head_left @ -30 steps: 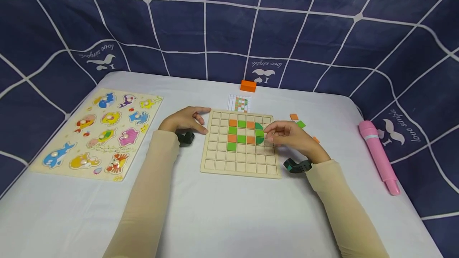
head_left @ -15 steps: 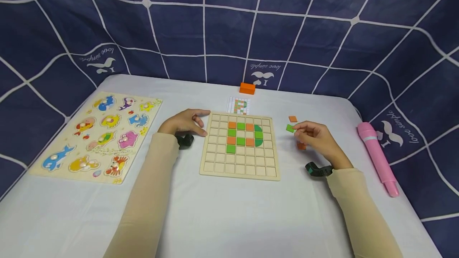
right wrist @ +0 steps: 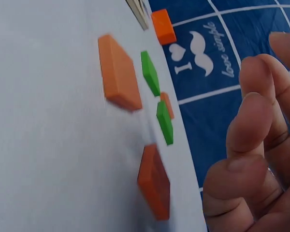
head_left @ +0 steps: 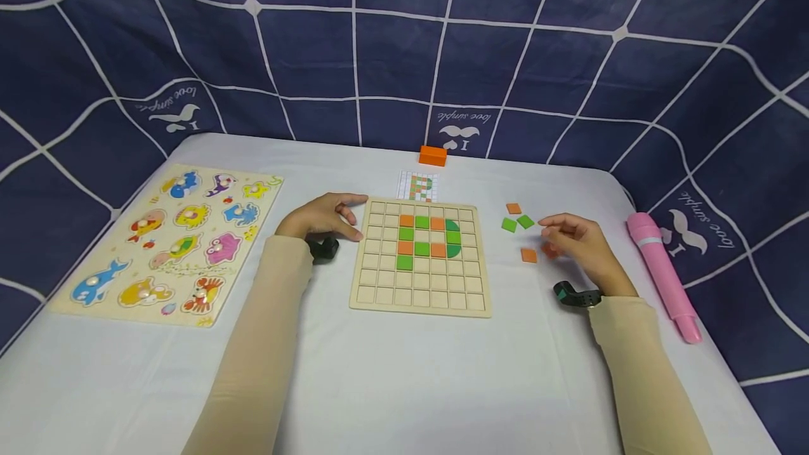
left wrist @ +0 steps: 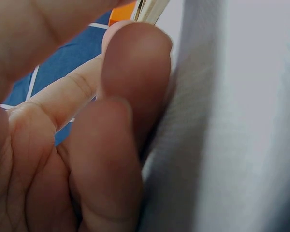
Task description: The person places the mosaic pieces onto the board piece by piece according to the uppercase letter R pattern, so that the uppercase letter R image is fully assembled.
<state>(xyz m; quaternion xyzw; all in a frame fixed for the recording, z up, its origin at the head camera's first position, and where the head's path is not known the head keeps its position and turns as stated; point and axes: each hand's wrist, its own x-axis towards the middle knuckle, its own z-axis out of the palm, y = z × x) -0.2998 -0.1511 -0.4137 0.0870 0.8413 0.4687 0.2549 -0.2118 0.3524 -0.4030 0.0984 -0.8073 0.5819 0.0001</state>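
My left hand (head_left: 322, 216) rests on the cloth at the left edge of a wooden grid board (head_left: 417, 293), with forefinger and thumb at its side. In the left wrist view its other fingers are curled against the palm (left wrist: 38, 159). On the board, orange and green square tiles (head_left: 405, 262) and two dark green rounded tiles (head_left: 454, 251) form a P-like shape. My right hand (head_left: 578, 241) hovers right of the board, fingers loosely bent and holding nothing. Beneath its fingertips lies an orange tile (right wrist: 154, 183), partly hidden in the head view. Two green tiles (head_left: 508, 225) and further orange tiles (head_left: 529, 255) lie beside it.
Behind the board lie a printed pattern card (head_left: 420, 187) and an orange block (head_left: 432, 156). A sea-animal peg puzzle (head_left: 170, 244) occupies the left side, a pink microphone-shaped toy (head_left: 663, 276) the right. A dark blue checked cloth (head_left: 404, 41) rises behind the table.
My right hand has left the board and moved right, past the green tiles, to the orange tile on the far right. Loose tiles it covered now show. My left hand stays at the board's edge.
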